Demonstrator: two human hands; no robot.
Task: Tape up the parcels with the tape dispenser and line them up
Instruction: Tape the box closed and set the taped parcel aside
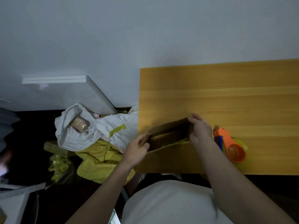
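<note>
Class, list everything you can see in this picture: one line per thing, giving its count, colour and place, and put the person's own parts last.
Cardboard box: one, brown, at the table's near left corner, held at both ends.
Tape dispenser: one, orange with a blue part, on the table right of the box.
Table: one, yellow-orange wood, right half of the view.
White sack: one, white, on the floor left of the table.
Wrapped parcel: one, tan, inside the sack's opening.
Yellow bags: a heap, count unclear, below the sack.
White board: one, leaning at the wall.
Left hand: grips the box's left end.
Right hand: grips the box's right end.
</note>
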